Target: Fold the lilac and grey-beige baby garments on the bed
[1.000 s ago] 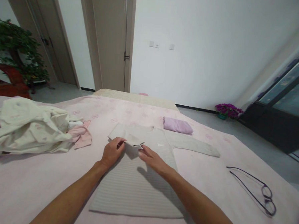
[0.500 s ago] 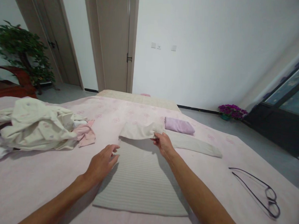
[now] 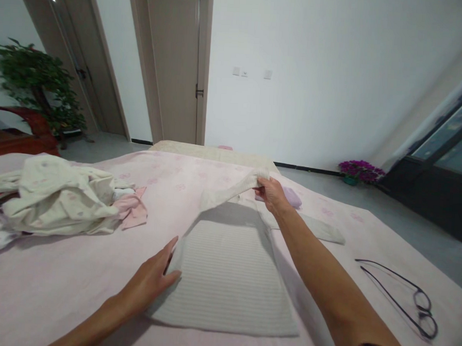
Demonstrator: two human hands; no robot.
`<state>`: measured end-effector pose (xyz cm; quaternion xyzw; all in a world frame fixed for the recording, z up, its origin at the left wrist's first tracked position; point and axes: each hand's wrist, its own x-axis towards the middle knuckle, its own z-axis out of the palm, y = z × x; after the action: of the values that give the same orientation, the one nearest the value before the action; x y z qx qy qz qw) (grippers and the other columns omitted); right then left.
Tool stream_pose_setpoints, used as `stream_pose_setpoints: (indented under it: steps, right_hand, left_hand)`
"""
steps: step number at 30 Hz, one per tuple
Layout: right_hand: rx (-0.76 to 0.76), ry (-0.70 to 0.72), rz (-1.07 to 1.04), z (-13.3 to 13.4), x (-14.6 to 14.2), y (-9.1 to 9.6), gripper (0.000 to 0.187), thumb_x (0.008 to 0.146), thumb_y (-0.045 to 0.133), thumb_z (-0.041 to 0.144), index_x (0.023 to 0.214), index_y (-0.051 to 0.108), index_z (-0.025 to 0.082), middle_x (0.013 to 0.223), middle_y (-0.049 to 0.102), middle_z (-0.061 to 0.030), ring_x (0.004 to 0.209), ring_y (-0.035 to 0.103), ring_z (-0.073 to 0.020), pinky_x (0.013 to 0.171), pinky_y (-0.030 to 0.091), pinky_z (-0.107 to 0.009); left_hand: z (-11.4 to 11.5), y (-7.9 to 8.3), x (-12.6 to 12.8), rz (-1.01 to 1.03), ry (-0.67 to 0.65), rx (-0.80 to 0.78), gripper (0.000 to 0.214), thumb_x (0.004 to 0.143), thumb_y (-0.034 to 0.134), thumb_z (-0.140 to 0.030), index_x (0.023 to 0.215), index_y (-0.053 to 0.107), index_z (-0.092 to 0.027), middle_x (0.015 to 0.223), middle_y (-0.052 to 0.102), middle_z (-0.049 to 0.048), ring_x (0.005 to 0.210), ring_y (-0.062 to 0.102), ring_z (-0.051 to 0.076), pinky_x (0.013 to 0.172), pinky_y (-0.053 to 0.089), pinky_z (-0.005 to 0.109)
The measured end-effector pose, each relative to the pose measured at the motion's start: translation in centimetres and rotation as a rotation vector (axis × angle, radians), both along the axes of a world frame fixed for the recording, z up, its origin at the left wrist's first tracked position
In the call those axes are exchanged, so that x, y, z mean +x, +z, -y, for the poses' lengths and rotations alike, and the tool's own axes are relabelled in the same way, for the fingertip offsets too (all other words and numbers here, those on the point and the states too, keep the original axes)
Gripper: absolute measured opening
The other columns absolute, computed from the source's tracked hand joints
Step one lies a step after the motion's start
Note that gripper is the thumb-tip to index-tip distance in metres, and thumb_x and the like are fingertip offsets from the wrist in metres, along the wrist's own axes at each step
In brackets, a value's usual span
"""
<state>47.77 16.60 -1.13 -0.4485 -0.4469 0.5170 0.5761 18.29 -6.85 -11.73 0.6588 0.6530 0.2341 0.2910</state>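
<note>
A light grey ribbed sweater [image 3: 225,276] lies flat on the pink bed sheet [image 3: 55,277]. My right hand [image 3: 270,193] is closed on the end of the sweater's left sleeve [image 3: 230,192] and holds it raised above the garment, stretched toward the far right. My left hand [image 3: 151,282] lies flat with fingers out on the sweater's left edge. The other sleeve [image 3: 321,229] lies on the sheet to the right.
A heap of cream and pink clothes [image 3: 55,200] sits at the left. A folded lilac cloth [image 3: 292,196] lies behind my right hand. Dark-framed glasses [image 3: 410,296] rest at the right. A door, a potted plant and purple flowers stand beyond the bed.
My right hand has lifted the sleeve and drawn it up and to the right across the sweater. My left hand let go of the sleeve and moved down to the sweater's left edge.
</note>
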Motion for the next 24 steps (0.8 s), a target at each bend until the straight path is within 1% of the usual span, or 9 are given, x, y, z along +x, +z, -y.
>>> stream_pose_setpoints:
  steps: [3,6,10,13,15,16,19,22,24]
  right_hand:
    - [0.037,-0.019,0.009,-0.4,0.0,1.1,0.021,0.064,0.069,0.024,0.079,0.057,0.017,0.064,0.060,0.0033,0.050,0.053,-0.0077,0.041,0.039,-0.016]
    - [0.086,-0.030,0.006,-0.4,-0.2,2.4,0.026,0.061,0.071,0.030,0.080,0.057,0.018,0.065,0.059,0.0038,0.052,0.052,-0.0084,0.042,0.038,-0.017]
    - [0.187,-0.001,0.073,0.8,-0.9,3.6,0.031,0.063,0.070,0.037,0.085,0.060,0.018,0.070,0.061,0.0034,0.059,0.053,-0.0103,0.050,0.041,-0.020]
    - [0.304,0.132,0.188,3.5,-1.7,3.4,0.026,0.070,0.067,0.037,0.086,0.062,0.017,0.071,0.060,0.0034,0.064,0.052,-0.0113,0.058,0.042,-0.023]
    - [0.380,0.302,0.316,5.9,-2.2,2.7,0.019,0.075,0.064,0.034,0.084,0.063,0.017,0.070,0.059,0.0035,0.065,0.051,-0.0118,0.062,0.040,-0.024]
    - [0.411,0.394,0.401,7.1,-2.4,2.1,0.015,0.078,0.062,0.032,0.082,0.064,0.017,0.070,0.058,0.0033,0.066,0.051,-0.0121,0.063,0.040,-0.024]
    - [0.560,0.645,0.670,10.8,-2.9,-0.2,0.011,0.084,0.057,0.022,0.082,0.067,0.017,0.081,0.062,0.0003,0.077,0.056,-0.0141,0.072,0.042,-0.026]
    - [0.637,0.762,0.840,13.5,-3.1,-3.4,0.022,0.085,0.052,0.013,0.097,0.069,0.019,0.095,0.068,-0.0027,0.090,0.060,-0.0162,0.084,0.044,-0.028]
    - [0.652,0.816,0.942,14.7,-3.1,-5.4,0.030,0.081,0.051,0.009,0.103,0.069,0.021,0.101,0.069,-0.0034,0.096,0.061,-0.0170,0.087,0.045,-0.028]
  left_hand:
    - [0.1,1.0,1.6,-0.003,-0.022,0.012,0.077,0.082,0.053,-0.029,0.153,0.026,-0.017,0.112,0.064,0.0075,0.086,0.062,0.020,0.082,0.045,0.030]
    - [-0.4,1.3,3.8,0.075,-0.119,0.023,0.069,0.081,0.054,-0.026,0.148,0.037,-0.019,0.100,0.064,0.0031,0.079,0.059,0.016,0.076,0.045,0.027]
    - [-2.0,-0.5,6.2,0.267,-0.191,-0.062,0.052,0.078,0.058,-0.022,0.130,0.054,-0.019,0.086,0.064,-0.0005,0.072,0.057,0.013,0.068,0.044,0.023]
    - [-3.9,-1.9,6.7,0.497,-0.200,-0.258,0.040,0.078,0.063,-0.027,0.116,0.060,-0.016,0.078,0.062,-0.0004,0.062,0.059,0.012,0.056,0.044,0.022]
    - [-5.4,-2.1,6.3,0.690,-0.126,-0.371,0.043,0.077,0.068,-0.031,0.116,0.058,-0.015,0.076,0.062,0.0007,0.057,0.061,0.012,0.051,0.044,0.021]
    - [-6.3,-2.0,6.0,0.788,-0.050,-0.380,0.047,0.076,0.070,-0.032,0.118,0.058,-0.014,0.078,0.064,0.0020,0.057,0.062,0.012,0.051,0.046,0.021]
    - [-8.8,-1.3,4.7,1.030,0.148,-0.277,0.045,0.078,0.072,-0.037,0.114,0.060,-0.011,0.087,0.068,0.0081,0.068,0.066,0.014,0.061,0.053,0.023]
    - [-11.2,-0.8,4.0,1.120,0.156,-0.277,0.046,0.085,0.061,-0.049,0.108,0.064,-0.010,0.092,0.071,0.0122,0.074,0.068,0.017,0.066,0.054,0.026]
    - [-12.5,-0.9,4.0,1.054,0.142,-0.245,0.050,0.086,0.056,-0.054,0.109,0.066,-0.010,0.091,0.073,0.0129,0.074,0.069,0.019,0.066,0.054,0.028]
